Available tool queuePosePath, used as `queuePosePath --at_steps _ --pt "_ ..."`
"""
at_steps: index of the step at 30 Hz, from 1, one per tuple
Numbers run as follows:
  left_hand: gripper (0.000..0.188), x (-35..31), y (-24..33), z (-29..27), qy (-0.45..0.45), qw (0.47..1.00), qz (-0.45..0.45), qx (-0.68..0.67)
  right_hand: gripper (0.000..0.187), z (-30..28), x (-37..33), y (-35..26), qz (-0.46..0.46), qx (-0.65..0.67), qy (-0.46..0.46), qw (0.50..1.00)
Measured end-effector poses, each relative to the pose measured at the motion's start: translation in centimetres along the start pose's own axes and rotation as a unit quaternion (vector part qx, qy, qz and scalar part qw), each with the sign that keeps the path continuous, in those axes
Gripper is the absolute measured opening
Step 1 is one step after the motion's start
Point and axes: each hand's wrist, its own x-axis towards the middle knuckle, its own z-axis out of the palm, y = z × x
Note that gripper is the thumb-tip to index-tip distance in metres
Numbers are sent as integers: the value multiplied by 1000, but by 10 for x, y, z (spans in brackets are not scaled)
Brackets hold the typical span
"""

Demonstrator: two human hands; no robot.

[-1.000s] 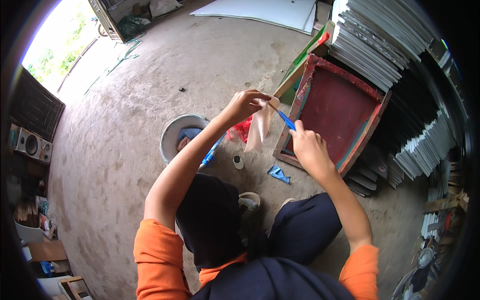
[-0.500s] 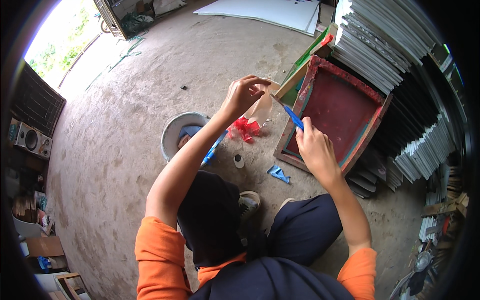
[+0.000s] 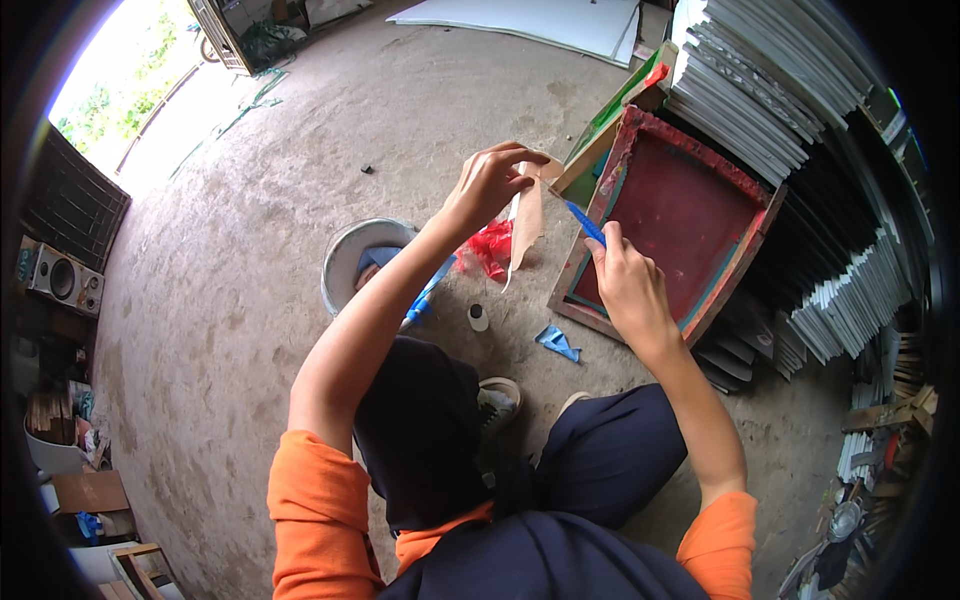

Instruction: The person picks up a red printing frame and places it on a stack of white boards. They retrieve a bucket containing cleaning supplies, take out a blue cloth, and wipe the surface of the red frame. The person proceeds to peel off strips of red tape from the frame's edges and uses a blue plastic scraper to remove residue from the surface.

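My left hand is raised in front of me, thumb and fingers pinched on the upper end of a tan strip with a whitish edge, which hangs down. In my right hand is a blue-handled knife, its thin tip pointing up-left, close to the top of the strip. Whether the tip touches the strip I cannot tell. Crumpled red plastic scraps lie on the floor behind the strip. Beside my right forearm a wooden frame with a dark red screen leans against a stack.
A grey bucket with cloth inside stands left, partly behind my left forearm. On the concrete floor are a small white tube and a blue scrap. Tall stacks of white panels rise at right; flat white sheets lie far off.
The tan strip has turned and now hangs narrower and lower, showing its whitish edge. My left hand has shifted slightly right; the knife is still in my right hand.
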Motion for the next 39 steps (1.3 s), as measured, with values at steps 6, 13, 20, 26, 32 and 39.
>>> queuePosePath --at_steps 6,13,20,26,32,39 --pt "34 0 1 1 -15 1000 5 16 16 10 8 0 -25 -69 0 997" --pt "33 0 -6 5 -13 999 13 46 17 23 16 -1 -32 -124 -8 992" --pt "35 -6 -18 14 -46 997 19 63 15 54 22 6 -53 -165 27 985" --pt "36 -12 -24 15 -72 994 -18 82 12 60 18 3 -69 -173 7 982" --pt "38 -14 -32 15 -81 993 -51 72 7 59 18 -4 -67 -177 -14 982" --pt "32 -13 -33 21 -64 995 -57 49 6 68 24 0 -48 -124 -30 991"
